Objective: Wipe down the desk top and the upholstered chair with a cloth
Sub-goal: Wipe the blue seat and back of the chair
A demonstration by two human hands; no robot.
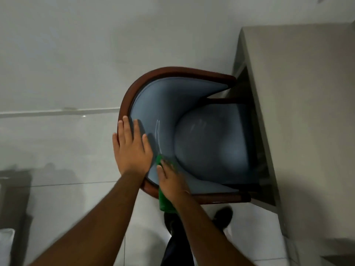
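A tub chair with blue upholstery and a curved dark wooden rim stands in the middle of the view, its seat pushed partly under the grey desk top on the right. My left hand lies flat, fingers spread, on the rim and the inner backrest. My right hand presses a green cloth against the lower inside of the backrest; the cloth hangs over the rim under my wrist. Faint streaks show on the blue fabric.
Pale glossy floor tiles surround the chair. My dark shoes stand just below the chair. A dark piece of furniture sits at the left edge, with something white at the bottom left corner.
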